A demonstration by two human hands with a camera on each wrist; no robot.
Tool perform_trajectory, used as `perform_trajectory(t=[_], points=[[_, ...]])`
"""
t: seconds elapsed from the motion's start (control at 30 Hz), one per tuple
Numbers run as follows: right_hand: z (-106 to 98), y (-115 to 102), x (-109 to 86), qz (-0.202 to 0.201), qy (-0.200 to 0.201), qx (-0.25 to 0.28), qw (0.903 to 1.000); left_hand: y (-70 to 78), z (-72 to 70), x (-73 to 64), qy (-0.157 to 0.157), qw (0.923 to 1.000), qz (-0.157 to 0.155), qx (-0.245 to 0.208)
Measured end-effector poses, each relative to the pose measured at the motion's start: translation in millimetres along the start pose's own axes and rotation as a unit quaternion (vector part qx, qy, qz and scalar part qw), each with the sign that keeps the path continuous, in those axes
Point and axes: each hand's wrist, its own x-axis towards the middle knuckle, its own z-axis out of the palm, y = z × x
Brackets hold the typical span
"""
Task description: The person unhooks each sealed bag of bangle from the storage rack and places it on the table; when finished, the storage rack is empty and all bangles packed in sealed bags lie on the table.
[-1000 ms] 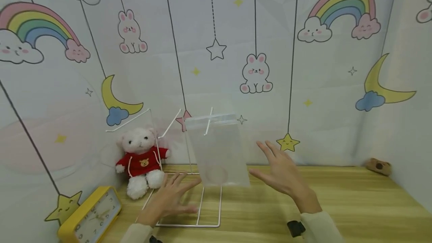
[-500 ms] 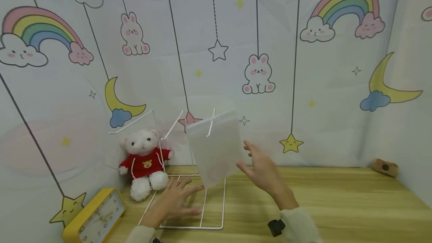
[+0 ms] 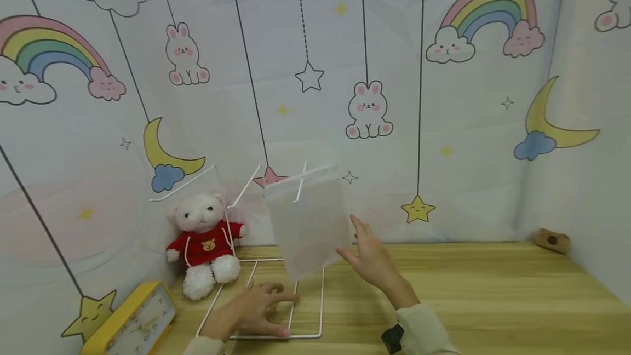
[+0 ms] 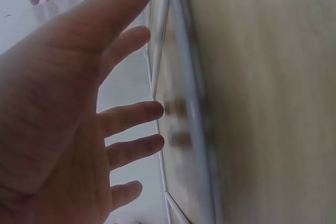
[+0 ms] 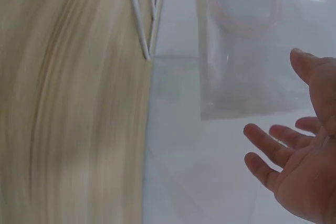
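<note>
A translucent zip bag (image 3: 310, 229) hangs tilted from a prong of the white wire rack (image 3: 305, 336). Inside it, the right wrist view shows a faint pinkish ring shape (image 5: 277, 9). My right hand (image 3: 372, 264) is at the bag's right edge, fingers loosely spread and gripping nothing; whether the fingertips touch the plastic is unclear. My left hand (image 3: 256, 308) hovers low over the rack's base, with thumb and fingers apart. In the left wrist view, that hand's fingertips (image 4: 152, 109) are close to the base wires, and contact cannot be told.
Behind the rack's left side sits a white plush bear (image 3: 204, 242) in a red hoodie. A yellow clock (image 3: 133, 319) stands at the front left. A small brown object (image 3: 552, 240) lies at the far right of the wooden table (image 3: 473, 295), against the printed backdrop.
My right hand has moved left to the bag's edge. The bag has swung from nearly level to tilted. My left hand has sunk lower over the rack's base.
</note>
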Motion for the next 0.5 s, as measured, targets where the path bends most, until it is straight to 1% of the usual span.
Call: perform_trajectory(t=[0.1,0.2,0.33,0.4,0.5], points=[[6.4,-0.1,2.6,0.011,0.008,0.049,0.9987,0.4,0.9,-2.6,-0.013,0.9999,-0.004,-0.01],[10.2,-2.7,5.4,0.025,0.018,0.074,0.9968,-0.6,1.9,-4.6,-0.017,0.9996,-0.013,-0.015],[9.7,-8.1,6.5,0.032,0.033,0.076,0.996,-1.5,2.1,-6.0,-0.013,0.9997,-0.013,-0.017],[7.1,-10.1,6.0,0.033,0.039,0.075,0.9958,-0.2,1.9,-5.5,-0.011,0.9995,-0.011,-0.027],[0.7,-11.4,4.9,0.024,0.047,0.064,0.9965,2.6,2.7,-2.4,-0.011,0.9989,-0.011,-0.044]])
